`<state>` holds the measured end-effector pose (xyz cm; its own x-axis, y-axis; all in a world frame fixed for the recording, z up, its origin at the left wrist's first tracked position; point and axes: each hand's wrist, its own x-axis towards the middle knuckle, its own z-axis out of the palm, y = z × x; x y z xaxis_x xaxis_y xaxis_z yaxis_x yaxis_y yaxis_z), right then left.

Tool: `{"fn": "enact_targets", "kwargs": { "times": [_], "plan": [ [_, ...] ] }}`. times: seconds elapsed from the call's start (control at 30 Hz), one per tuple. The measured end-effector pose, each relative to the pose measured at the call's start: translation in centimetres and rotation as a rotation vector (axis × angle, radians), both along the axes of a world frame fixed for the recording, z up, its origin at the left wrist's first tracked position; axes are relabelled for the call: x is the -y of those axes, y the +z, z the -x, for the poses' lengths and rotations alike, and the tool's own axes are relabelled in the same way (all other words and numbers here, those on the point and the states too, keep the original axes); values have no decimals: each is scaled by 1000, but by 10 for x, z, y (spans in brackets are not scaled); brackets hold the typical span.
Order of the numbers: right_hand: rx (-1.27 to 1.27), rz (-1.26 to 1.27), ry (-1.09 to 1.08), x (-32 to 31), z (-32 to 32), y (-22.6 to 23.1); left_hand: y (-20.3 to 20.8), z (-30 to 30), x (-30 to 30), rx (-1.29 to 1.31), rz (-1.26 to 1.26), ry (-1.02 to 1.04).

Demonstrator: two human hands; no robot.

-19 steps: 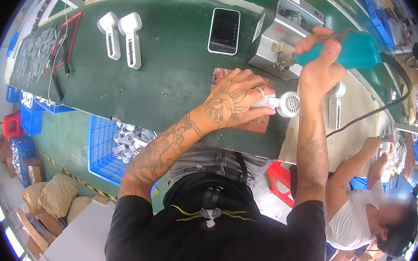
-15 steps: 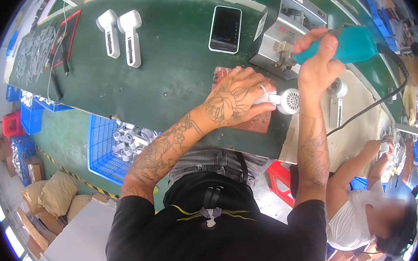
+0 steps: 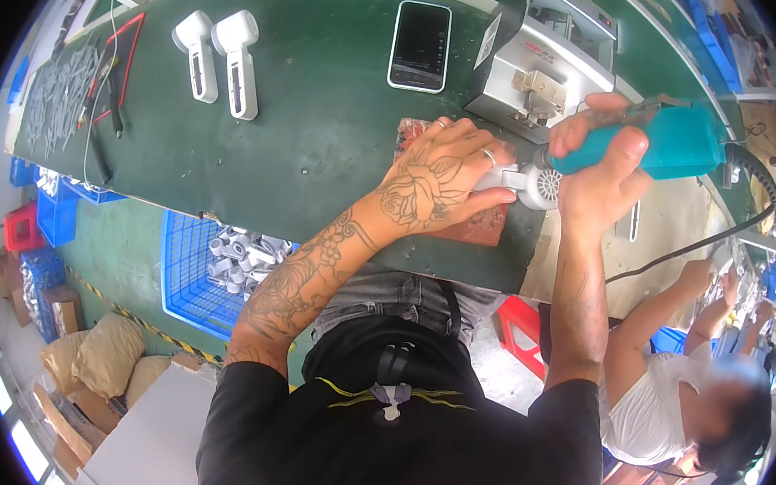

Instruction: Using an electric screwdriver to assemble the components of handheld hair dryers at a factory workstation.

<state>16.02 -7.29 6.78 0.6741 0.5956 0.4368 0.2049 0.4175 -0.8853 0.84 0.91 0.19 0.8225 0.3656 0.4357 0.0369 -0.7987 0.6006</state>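
My left hand is closed round the handle of a white handheld fan, pressing it down on a reddish pad at the table's front edge. The fan's round grilled head points right, and its handle is mostly under my fingers. My right hand grips a teal corded electric screwdriver, held nearly level. Its front end is close to the neck of the fan; whether the tip touches cannot be made out.
A silver machine stands just behind the pad. Farther left lie a phone and two white fans. A blue basket of white parts is below the table's edge. The black cord trails right, near a co-worker.
My right hand has brought the electric screwdriver down and nearer, from in front of the machine to the fan's neck. My left hand keeps its hold on the fan.
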Motion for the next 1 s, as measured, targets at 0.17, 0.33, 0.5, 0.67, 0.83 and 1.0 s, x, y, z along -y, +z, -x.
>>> {"fn": "enact_targets", "kwargs": {
  "times": [0.17, 0.33, 0.5, 0.67, 0.83, 1.0],
  "plan": [
    [45, 167, 16, 5, 7, 2, 2, 2, -1, -14, -2, 3],
    [48, 135, 46, 5, 7, -12, -2, 0, 0, 2, -15, -4],
    [40, 118, 52, 2, 8, -15, 6, 2, 1, -168, -13, -26],
    [40, 100, 90, 1, 9, -19, -1, 3, 2, -93, -111, 22],
    [14, 177, 39, 3, 6, -4, -2, 2, 0, -59, -96, -5],
    [38, 13, -95, -27, -3, 19, 2, 6, 0, -17, -49, 16]
  ]
}}
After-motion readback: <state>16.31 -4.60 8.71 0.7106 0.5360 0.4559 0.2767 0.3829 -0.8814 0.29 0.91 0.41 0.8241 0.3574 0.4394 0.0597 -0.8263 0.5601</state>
